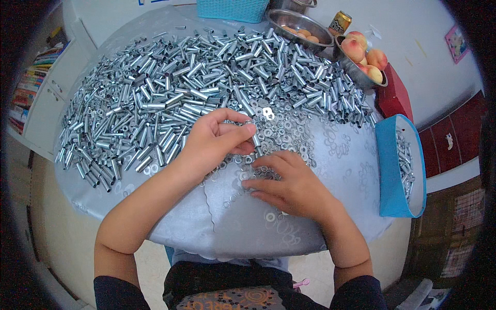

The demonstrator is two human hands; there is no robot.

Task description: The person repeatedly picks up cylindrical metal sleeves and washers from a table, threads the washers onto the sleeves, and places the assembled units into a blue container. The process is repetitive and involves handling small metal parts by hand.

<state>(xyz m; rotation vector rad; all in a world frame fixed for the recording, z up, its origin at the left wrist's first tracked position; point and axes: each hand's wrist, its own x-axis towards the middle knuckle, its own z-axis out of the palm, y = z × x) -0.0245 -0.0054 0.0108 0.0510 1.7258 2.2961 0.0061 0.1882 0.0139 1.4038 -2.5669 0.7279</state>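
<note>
My left hand [219, 137] pinches a shiny metal tube [256, 140] between thumb and fingers, its lower end tilted toward my right hand. Close below that end is my right hand [292, 183], fingers bent and apart, tips over the loose washers; nothing shows between them. Flat silvery washers [281, 129] lie scattered under and beyond both hands. Behind and to the left, a wide heap of metal tubes [170, 98] covers much of the table. My fingers partly hide the held tube's upper end.
A blue box [387, 170] of metal parts stands at the table's right edge. Further back are a bowl of peaches [380, 75], a steel bowl [279, 18] with eggs, a can [340, 23], a red box [395, 95] and a turquoise basket [232, 11]. A pale cloth [341, 191] covers the table.
</note>
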